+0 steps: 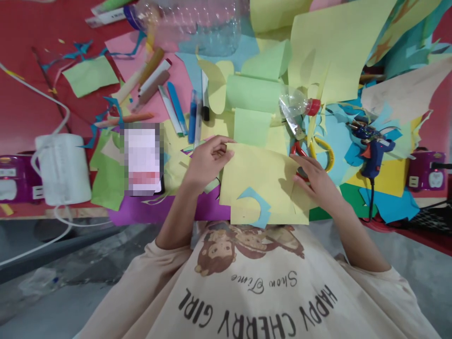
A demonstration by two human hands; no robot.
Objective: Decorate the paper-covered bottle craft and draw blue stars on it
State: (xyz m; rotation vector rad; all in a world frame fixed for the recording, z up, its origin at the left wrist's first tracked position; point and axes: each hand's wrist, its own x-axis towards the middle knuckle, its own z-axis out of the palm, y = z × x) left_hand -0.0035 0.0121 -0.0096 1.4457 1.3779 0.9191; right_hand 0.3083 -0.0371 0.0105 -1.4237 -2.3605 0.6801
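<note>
In front of me lies a sheet of yellow paper [257,174], with a curved blue paper scrap [259,205] on its lower part. My left hand [212,157] pinches the sheet's upper left corner between thumb and fingers. At the upper right corner, my right hand [314,179] touches the edge with fingers stretched and the thumb apart. Just beyond that hand are scissors [323,153] with red and yellow handles, partly covered. Above the sheet is a small bottle with a red cap [312,107], wrapped in green paper [252,94].
A phone [143,160] with a blurred screen lies to the left, near several markers [176,108]. At far left stands a white device [63,169] with a cable. A blue glue gun [374,157] rests right. A large clear bottle [197,26] lies at the back among paper scraps.
</note>
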